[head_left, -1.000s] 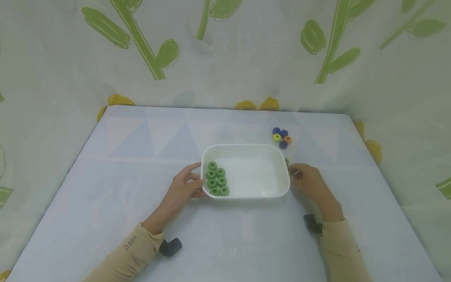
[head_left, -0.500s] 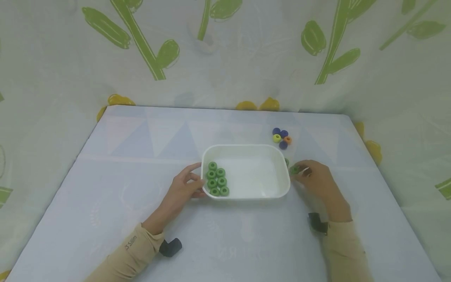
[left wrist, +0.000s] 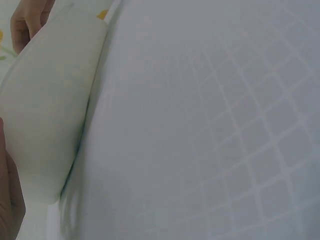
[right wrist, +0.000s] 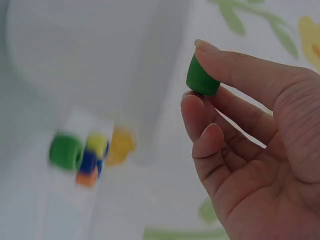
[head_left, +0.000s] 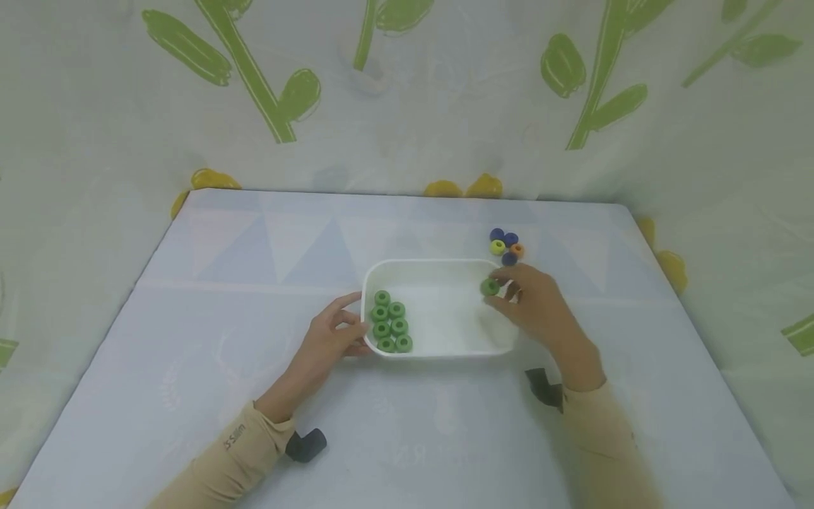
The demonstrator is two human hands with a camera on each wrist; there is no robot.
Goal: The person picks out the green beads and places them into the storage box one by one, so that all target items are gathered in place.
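My right hand [head_left: 537, 307] pinches a green bead [head_left: 490, 286] between thumb and fingertips, over the right end of a white plastic tray [head_left: 445, 322]. The right wrist view shows the held bead [right wrist: 202, 77] up close, its side turned to the camera. At the tray's left end my left hand [head_left: 333, 332] grips the rim, thumb on the edge and fingers along the outer wall. Several green ring-shaped beads [head_left: 398, 326] lie in two columns along the tray's left side. The left wrist view catches the tray's outer wall [left wrist: 55, 110].
Behind the tray's right corner sits a small cluster of dark blue, yellow and orange beads [head_left: 517, 250]. Another green bead [right wrist: 66, 151] lies near them in the right wrist view. A curtain with printed leaves [head_left: 439, 106] hangs behind the table's far edge [head_left: 356, 194].
My right hand picked up a green bead beside the tray's right side, drew back a little, then carried it left and over the tray. My left hand has stayed at the tray's edge.
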